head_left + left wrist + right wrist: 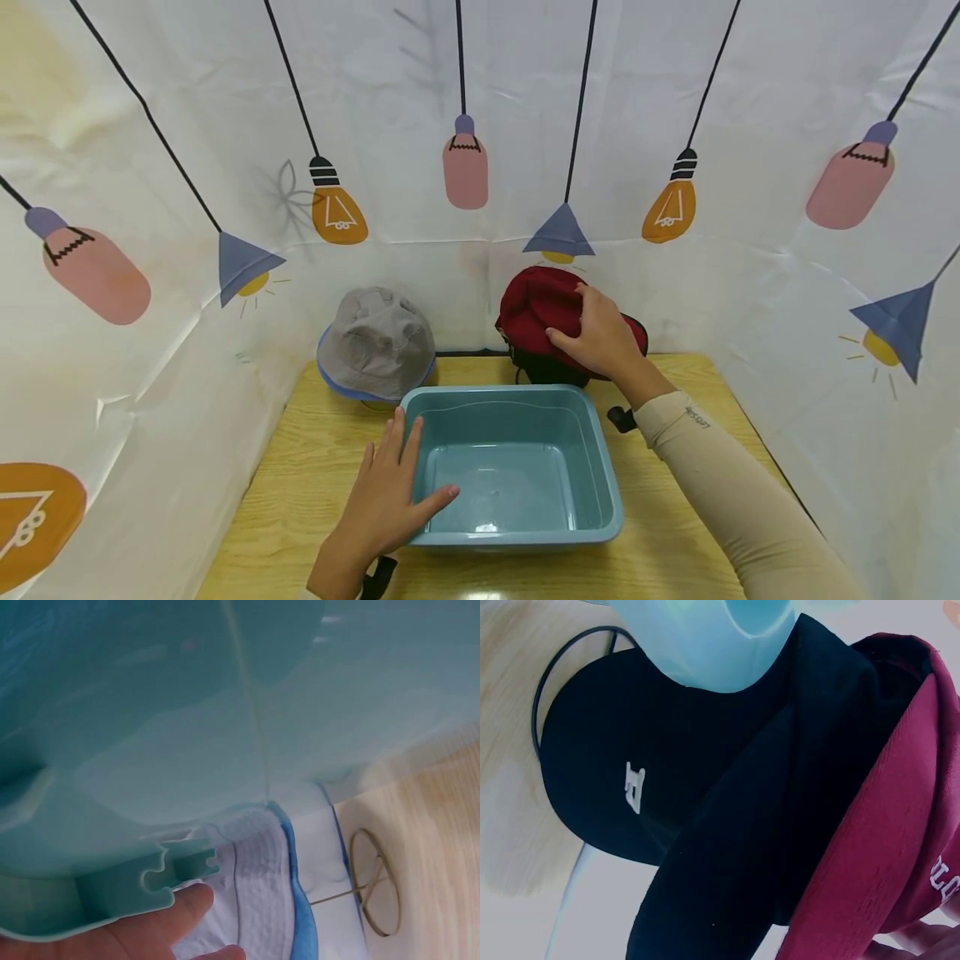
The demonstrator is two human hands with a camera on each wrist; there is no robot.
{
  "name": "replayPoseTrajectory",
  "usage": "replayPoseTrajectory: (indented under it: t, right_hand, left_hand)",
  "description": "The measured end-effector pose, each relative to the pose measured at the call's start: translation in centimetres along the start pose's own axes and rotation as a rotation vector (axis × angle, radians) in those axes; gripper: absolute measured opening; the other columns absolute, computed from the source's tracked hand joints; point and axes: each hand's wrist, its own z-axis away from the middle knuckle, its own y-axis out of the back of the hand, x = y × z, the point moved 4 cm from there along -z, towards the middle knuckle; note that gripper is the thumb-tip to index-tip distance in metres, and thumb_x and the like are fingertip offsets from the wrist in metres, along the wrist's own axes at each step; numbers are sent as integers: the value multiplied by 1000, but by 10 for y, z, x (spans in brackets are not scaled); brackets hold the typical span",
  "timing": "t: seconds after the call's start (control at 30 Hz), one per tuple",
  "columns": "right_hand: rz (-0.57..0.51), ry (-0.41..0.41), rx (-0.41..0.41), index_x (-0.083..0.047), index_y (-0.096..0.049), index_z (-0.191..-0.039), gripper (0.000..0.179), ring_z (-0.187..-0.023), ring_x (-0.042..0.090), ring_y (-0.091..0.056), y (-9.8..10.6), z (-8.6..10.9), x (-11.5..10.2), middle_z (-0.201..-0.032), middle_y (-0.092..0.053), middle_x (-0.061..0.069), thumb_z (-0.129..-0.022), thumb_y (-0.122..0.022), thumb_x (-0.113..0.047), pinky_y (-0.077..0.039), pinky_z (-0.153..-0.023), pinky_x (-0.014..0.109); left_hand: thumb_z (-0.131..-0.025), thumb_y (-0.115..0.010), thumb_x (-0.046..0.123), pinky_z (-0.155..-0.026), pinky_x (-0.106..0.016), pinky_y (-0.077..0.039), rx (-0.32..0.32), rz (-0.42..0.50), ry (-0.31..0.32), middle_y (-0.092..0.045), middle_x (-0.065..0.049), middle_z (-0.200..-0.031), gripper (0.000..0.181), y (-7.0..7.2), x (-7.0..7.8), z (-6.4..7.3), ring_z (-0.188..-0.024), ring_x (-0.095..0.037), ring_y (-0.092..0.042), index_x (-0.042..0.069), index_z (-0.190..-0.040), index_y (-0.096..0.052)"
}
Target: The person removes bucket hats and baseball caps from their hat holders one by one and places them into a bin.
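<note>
My left hand (386, 492) lies spread at the left side of a light blue plastic basin (609, 467), its fingers straight along the rim and the thumb reaching over the inside. In the left wrist view, fingertips (193, 898) show right at the basin's notched rim. With my right hand (603, 333) I hold a red cap (536, 304) at the back right, thumb and fingers set apart on its crown. White lettering marks the red cap in the right wrist view. Beside and below it is a black cap (592, 765) with a small silver emblem.
A grey bucket hat (378, 333) with a blue edge stands at the back left, a wire stand (375, 885) beneath it. The wooden table (262, 508) is walled by white sheets (405, 83) printed with hanging lamps. The basin sits in front of the hats.
</note>
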Motion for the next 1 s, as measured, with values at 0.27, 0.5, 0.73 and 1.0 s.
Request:
replayPoseTrajectory:
  t: [0.27,0.5,0.73,1.0]
  right_hand:
    - [-41,-10,20,3,-35,-153,93,-126,39,-54,2,0,-1,-147,-51,22,-88,-74,-51,-50,-103,60]
    - [-81,13,79,2,-38,-150,88,-122,39,-56,6,0,-3,-143,-54,23,-88,-76,-47,-51,-101,60]
    - [-141,-9,132,0,-38,-150,86,-118,39,-58,14,0,-1,-138,-56,23,-88,-76,-46,-53,-97,60]
    - [-196,-4,154,0,-37,-149,84,-116,38,-58,21,5,-3,-136,-57,22,-88,-77,-43,-54,-95,60]
  left_hand:
    - [-89,-48,85,-118,-73,-23,-21,32,3,-10,-18,-174,109,0,0,0,-157,-41,-22,12,-166,-24]
    - [-87,-48,87,-119,-73,-21,-47,42,19,-6,-16,-174,111,-1,-3,1,-159,-37,-19,14,-167,-21]
    - [-88,-51,84,-120,-72,-22,-30,31,0,-5,-16,-174,109,1,-3,0,-159,-36,-18,15,-167,-20]
    - [-89,-49,84,-119,-72,-22,-40,41,-2,-5,-16,-174,108,0,-2,2,-159,-37,-19,15,-167,-20]
